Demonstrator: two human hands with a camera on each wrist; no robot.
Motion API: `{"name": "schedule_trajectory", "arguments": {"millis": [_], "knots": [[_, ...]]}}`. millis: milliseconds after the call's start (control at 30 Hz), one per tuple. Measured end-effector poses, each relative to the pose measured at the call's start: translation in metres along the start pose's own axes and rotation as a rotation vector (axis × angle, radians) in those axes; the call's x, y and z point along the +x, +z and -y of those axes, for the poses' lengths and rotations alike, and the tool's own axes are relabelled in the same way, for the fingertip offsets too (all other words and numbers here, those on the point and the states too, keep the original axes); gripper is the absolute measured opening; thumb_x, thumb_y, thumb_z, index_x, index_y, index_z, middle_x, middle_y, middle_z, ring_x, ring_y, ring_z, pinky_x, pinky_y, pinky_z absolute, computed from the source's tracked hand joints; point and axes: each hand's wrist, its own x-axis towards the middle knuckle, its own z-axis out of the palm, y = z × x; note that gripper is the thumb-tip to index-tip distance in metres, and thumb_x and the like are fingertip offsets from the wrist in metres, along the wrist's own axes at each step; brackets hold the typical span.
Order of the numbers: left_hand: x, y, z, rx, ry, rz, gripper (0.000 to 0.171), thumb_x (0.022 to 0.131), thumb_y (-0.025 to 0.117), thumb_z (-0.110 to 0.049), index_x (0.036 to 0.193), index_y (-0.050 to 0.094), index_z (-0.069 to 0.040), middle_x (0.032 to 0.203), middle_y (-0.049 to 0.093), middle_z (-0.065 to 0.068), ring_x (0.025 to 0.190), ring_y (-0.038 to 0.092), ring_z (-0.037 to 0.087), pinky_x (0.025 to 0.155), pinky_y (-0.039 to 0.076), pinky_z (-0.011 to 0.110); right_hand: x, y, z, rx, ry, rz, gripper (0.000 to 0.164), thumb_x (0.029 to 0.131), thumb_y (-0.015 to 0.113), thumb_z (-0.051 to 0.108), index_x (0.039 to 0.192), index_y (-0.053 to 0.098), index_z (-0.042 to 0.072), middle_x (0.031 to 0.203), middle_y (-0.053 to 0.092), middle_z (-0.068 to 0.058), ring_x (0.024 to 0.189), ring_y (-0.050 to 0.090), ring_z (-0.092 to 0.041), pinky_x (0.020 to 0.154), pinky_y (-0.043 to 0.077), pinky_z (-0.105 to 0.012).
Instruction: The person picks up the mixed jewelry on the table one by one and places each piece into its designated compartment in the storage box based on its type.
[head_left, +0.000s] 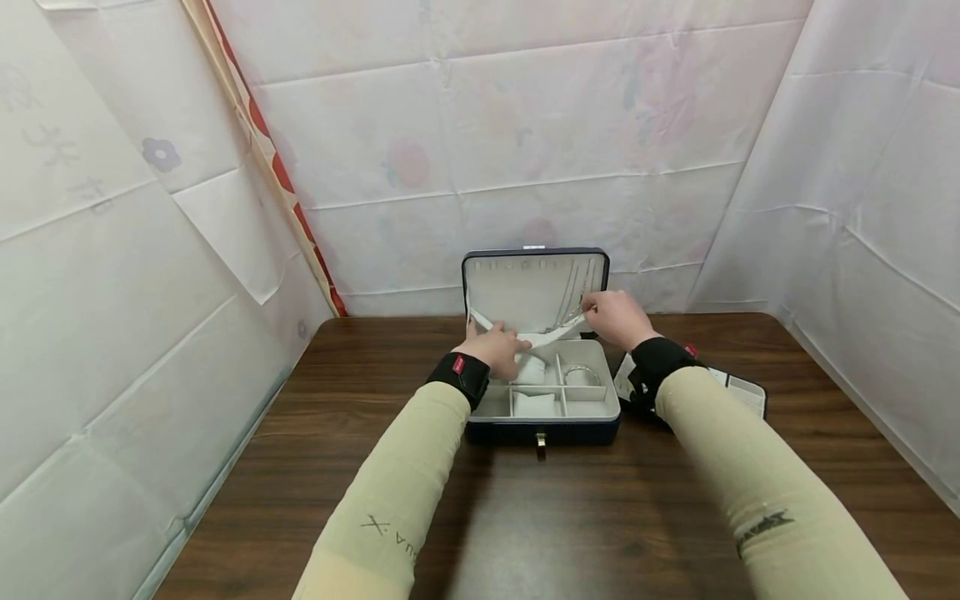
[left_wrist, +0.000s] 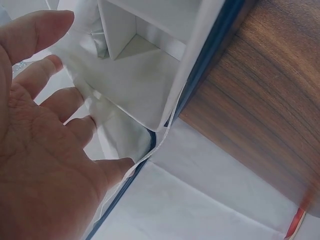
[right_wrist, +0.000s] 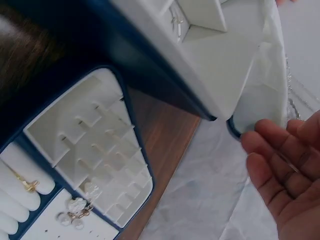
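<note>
A dark blue jewelry box [head_left: 542, 431] stands on the table with its lid [head_left: 517, 292] raised. My left hand [head_left: 491, 350] is at the lid's white fabric pocket [left_wrist: 117, 130]; its spread fingers press the pocket's edge away from the lid. At the pocket's right end, my right hand [head_left: 618, 319] pinches a silver necklace [right_wrist: 291, 97] where its chain reaches the fingertips. Other thin chains hang from the lid's hooks. A bracelet [head_left: 581, 370] lies in a compartment, and white cushions [head_left: 534, 406] fill others.
Right of the box, partly under my right forearm, lies a jewelry tray [right_wrist: 107, 150] with slots, ring rolls and pearl earrings [right_wrist: 75, 215]. The brown wooden table [head_left: 360, 400] is bordered by white printed sheets [head_left: 525, 125] at the back and sides.
</note>
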Motion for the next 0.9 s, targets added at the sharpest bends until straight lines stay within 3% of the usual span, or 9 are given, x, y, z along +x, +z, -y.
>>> {"name": "schedule_trajectory", "arguments": {"millis": [67, 167, 300, 533, 633, 900], "knots": [[0.0002, -0.0003, 0.0003, -0.003, 0.0, 0.0, 0.066, 0.093, 0.058, -0.021, 0.155, 0.044, -0.035, 0.158, 0.044, 0.002, 0.154, 0.022, 0.027, 0.117, 0.011, 0.072, -0.0012, 0.0006, -0.0019, 0.004, -0.002, 0.007, 0.034, 0.103, 0.044, 0.005, 0.124, 0.07, 0.0, 0.125, 0.068, -0.023, 0.11, 0.066, -0.039, 0.096, 0.051, -0.052], [0.0009, -0.0003, 0.0008, 0.0, 0.001, 0.002, 0.065, 0.093, 0.058, -0.022, 0.155, 0.044, -0.035, 0.158, 0.043, 0.002, 0.154, 0.021, 0.027, 0.117, 0.01, 0.072, -0.002, 0.0009, -0.0029, 0.012, -0.003, 0.018, 0.035, 0.104, 0.043, 0.006, 0.128, 0.068, 0.0, 0.128, 0.067, -0.023, 0.114, 0.064, -0.04, 0.098, 0.05, -0.054], [0.0013, -0.0002, 0.0019, 0.002, 0.002, 0.003, 0.066, 0.093, 0.058, -0.022, 0.156, 0.043, -0.035, 0.159, 0.042, 0.002, 0.155, 0.02, 0.027, 0.117, 0.011, 0.072, -0.0014, 0.0019, -0.0027, -0.031, -0.023, 0.029, 0.032, 0.104, 0.047, 0.008, 0.127, 0.068, 0.001, 0.125, 0.069, -0.022, 0.108, 0.066, -0.039, 0.093, 0.051, -0.053], [0.0033, 0.0008, 0.0047, -0.023, 0.004, 0.017, 0.066, 0.094, 0.056, -0.02, 0.157, 0.042, -0.035, 0.161, 0.04, 0.002, 0.156, 0.017, 0.027, 0.118, 0.008, 0.072, -0.0005, 0.0038, 0.0004, -0.14, -0.046, 0.103, 0.027, 0.1, 0.055, 0.006, 0.125, 0.063, 0.003, 0.106, 0.072, -0.018, 0.074, 0.066, -0.027, 0.063, 0.049, -0.04], [0.0052, 0.0021, 0.0053, -0.031, 0.009, 0.013, 0.066, 0.094, 0.057, -0.02, 0.156, 0.042, -0.035, 0.161, 0.04, 0.002, 0.156, 0.017, 0.028, 0.118, 0.008, 0.072, 0.0008, 0.0042, 0.0028, -0.167, -0.027, 0.146, 0.024, 0.1, 0.056, 0.006, 0.124, 0.062, 0.006, 0.104, 0.071, -0.016, 0.071, 0.064, -0.024, 0.06, 0.048, -0.038], [0.0077, 0.0042, 0.0045, -0.031, 0.019, 0.007, 0.067, 0.094, 0.056, -0.018, 0.157, 0.04, -0.034, 0.164, 0.036, 0.003, 0.156, 0.017, 0.028, 0.118, 0.008, 0.072, 0.0025, 0.0028, 0.0058, -0.231, -0.027, 0.195, 0.018, 0.098, 0.056, 0.007, 0.114, 0.064, 0.009, 0.099, 0.071, -0.012, 0.076, 0.064, -0.025, 0.07, 0.051, -0.043]]}}
